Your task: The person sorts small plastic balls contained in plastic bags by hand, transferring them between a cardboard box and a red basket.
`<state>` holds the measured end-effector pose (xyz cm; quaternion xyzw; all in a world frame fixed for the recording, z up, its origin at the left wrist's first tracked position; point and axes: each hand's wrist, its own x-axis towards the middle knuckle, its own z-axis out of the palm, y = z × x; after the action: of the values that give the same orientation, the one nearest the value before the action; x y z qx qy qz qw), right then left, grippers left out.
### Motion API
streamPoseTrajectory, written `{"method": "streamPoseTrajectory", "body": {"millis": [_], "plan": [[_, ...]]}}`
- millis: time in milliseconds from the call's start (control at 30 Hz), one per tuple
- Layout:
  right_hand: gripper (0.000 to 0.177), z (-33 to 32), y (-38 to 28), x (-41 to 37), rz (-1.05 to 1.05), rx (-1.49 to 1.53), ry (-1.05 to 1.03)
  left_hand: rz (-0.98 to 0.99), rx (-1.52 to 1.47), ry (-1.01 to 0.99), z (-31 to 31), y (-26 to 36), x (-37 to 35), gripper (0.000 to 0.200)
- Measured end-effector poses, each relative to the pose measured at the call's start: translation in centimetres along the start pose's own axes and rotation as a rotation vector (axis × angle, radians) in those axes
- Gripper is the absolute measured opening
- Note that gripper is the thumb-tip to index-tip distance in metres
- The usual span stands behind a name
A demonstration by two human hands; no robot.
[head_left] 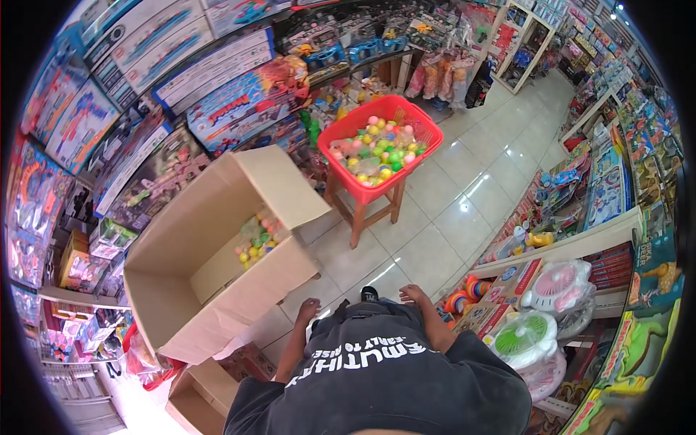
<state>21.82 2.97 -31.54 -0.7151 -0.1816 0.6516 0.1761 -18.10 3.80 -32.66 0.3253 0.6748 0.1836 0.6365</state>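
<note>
My left hand hangs at my side near the right end of a large open cardboard box, apart from it. It looks empty, fingers loosely extended. On my other side, my right hand is held low over the floor with its fingers apart and nothing in them. Inside the cardboard box, at its right end, lies a heap of small colourful balls, some seemingly in clear bags. Ahead, a red plastic basket full of similar balls stands on a wooden stool.
Shelves with boxed toys line the left. On the right, bagged toy fans and stacked cartons sit close to my right arm. A smaller open carton is at lower left. A tiled aisle runs ahead.
</note>
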Motion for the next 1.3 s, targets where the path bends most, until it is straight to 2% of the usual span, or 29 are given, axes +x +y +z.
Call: {"method": "streamPoseTrajectory", "body": {"millis": [67, 133, 167, 267, 433, 500, 533, 633, 700, 800, 867, 900, 967, 1000, 1067, 1100, 1167, 1200, 1267, 1300], "plan": [[0.023, -2.3, -1.6, 0.4, -0.011, -0.081, 0.002, 0.04, -0.022, -0.022, 3.1, 2.6, 1.3, 0.026], [0.024, -4.3, -3.2, 1.4, -0.121, -0.13, -0.032, 0.274, 0.227, -0.059, 5.7, 5.0, 3.4, 0.025], [0.024, -4.9, -3.7, 1.8, -0.128, -0.128, -0.036, 0.275, 0.229, -0.068, 6.6, 6.0, 4.2, 0.025], [0.022, -6.5, -4.0, 2.4, -0.133, -0.084, -0.026, 0.464, 0.397, -0.097, 8.3, 11.2, 4.3, 0.026], [0.024, -7.8, -4.4, 2.5, -0.066, -0.033, -0.069, 0.533, 0.335, -0.119, 11.4, 17.7, 4.9, 0.024], [0.025, -8.4, -5.4, 1.7, -0.046, 0.009, -0.081, 0.515, 0.117, -0.197, 13.4, 21.3, 3.7, 0.024], [0.026, -9.1, -6.1, 1.8, -0.033, 0.041, -0.084, 0.509, 0.118, -0.201, 14.4, 23.7, 2.8, 0.024], [0.026, -11.1, -8.8, 2.8, -0.147, 0.166, -0.043, 0.536, -0.003, -0.319, 17.2, 31.0, 0.5, 0.027], [0.025, -12.6, -12.8, 2.3, -0.19, 0.209, -0.029, 0.639, -0.073, -0.371, 18.6, 35.3, 0.0, 0.031], [0.025, -14.9, -19.9, 2.8, -0.309, 0.252, 0.015, 0.609, -0.123, -0.393, 20.0, 41.7, -0.3, 0.031], [0.022, -16.5, -24.4, 2.8, -0.426, 0.171, -0.079, 0.643, -0.11, -0.39, 20.8, 44.0, 1.6, 0.031], [0.022, -17.4, -26.9, 2.5, -0.421, 0.153, -0.079, 0.687, -0.099, -0.365, 21.0, 45.3, 2.6, 0.029], [0.019, -18.3, -32.0, 1.5, -0.461, 0.177, -0.267, 0.738, -0.044, -0.301, 21.1, 47.7, 4.2, 0.027], [0.019, -18.6, -34.6, 0.5, -0.455, 0.164, -0.272, 0.734, -0.056, -0.292, 21.1, 48.4, 5.2, 0.027], [0.02, -19.0, -39.7, -1.8, -0.522, 0.258, -0.435, 0.725, -0.061, -0.246, 21.4, 49.3, 8.2, 0.027], [0.02, -19.0, -41.9, -2.5, -0.516, 0.256, -0.434, 0.729, -0.011, -0.253, 21.4, 49.4, 10.0, 0.029], [0.021, -18.7, -45.0, -2.9, -0.634, 0.155, -0.482, 0.706, 0.051, -0.23, 21.8, 50.4, 12.1, 0.029], [0.021, -18.5, -45.9, -2.0, -0.624, 0.158, -0.485, 0.691, 0.117, -0.203, 21.9, 50.7, 12.9, 0.03], [0.019, -17.9, -47.6, 0.7, -0.743, -0.109, -0.403, 0.717, 0.148, -0.194, 22.2, 50.8, 14.7, 0.033], [0.019, -17.2, -48.4, 1.7, -0.745, -0.11, -0.411, 0.743, 0.198, -0.195, 22.4, 50.9, 15.4, 0.033]]}}
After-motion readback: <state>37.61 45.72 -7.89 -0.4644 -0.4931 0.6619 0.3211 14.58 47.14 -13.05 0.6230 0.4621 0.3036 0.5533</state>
